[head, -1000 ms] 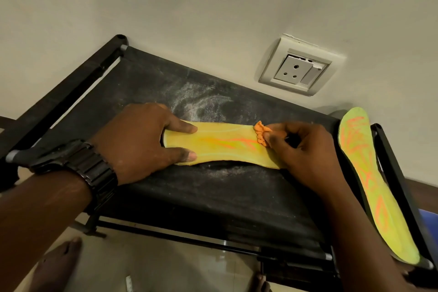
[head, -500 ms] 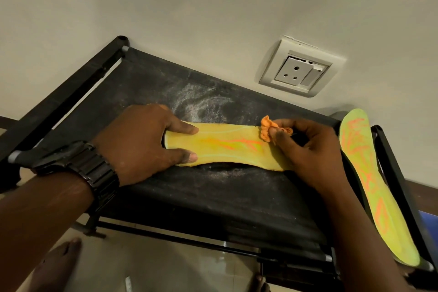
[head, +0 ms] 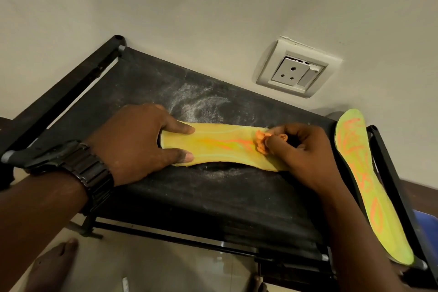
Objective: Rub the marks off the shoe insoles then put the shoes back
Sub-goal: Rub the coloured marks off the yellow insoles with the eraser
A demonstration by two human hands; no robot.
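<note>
A yellow-green insole (head: 220, 143) with smeared orange streaks lies flat on the black fabric rack top (head: 189, 197). My left hand (head: 135, 142) presses down on its left end, fingers spread over the edge. My right hand (head: 301, 152) pinches a small crumpled orange wad (head: 260, 143) against the insole's right part, covering that end. A second yellow-green insole (head: 362, 185) with bold orange marks lies along the rack's right edge. No shoes are in view.
The rack stands against a pale wall with a white socket plate (head: 292, 71). White dust (head: 201, 106) lies on the fabric behind the insole. Black frame bars (head: 61, 97) border the rack. Bare feet (head: 52, 265) and tiled floor show below.
My right hand has slid the orange wad back and forth by a small amount over the insole's right part. My left hand has stayed in place.
</note>
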